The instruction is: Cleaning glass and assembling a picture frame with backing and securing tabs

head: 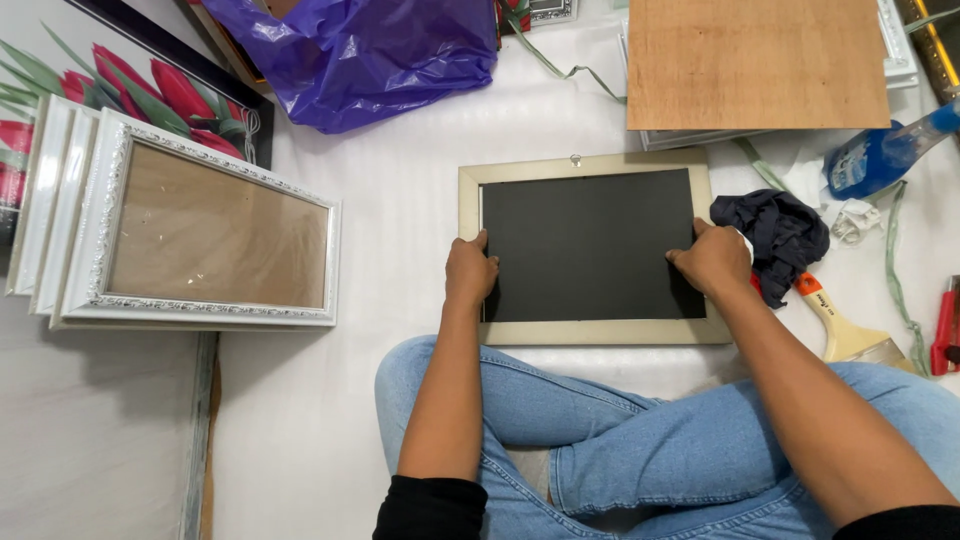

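Sitting cross-legged in blue jeans on a white floor (400, 200), the person has a cream picture frame (595, 333) lying flat just beyond the knees, back side up. Its pale border runs around a matte black backing board (590, 245), which fills the opening almost edge to edge, and a small metal hanger (575, 159) sits at the middle of the far rail. To the left, well apart, a stack of ornate white frames (200, 240) leans together, the front one showing a brown backing, with a tulip picture (150, 90) behind them. At the far edge a crumpled purple plastic bag (360, 55) lies left of centre, and a plain plywood board (755, 62) rests to the right over other frames. The left hand (470, 272) presses on the left edge of the black board, fingers curled over its rim. The right hand (712, 262) grips the right edge the same way, knuckles bent. Just right of that hand lies a dark crumpled cloth (775, 235), then a blue spray bottle (880, 155) farther off, and nearer, a paintbrush (845, 325) with an orange collar.
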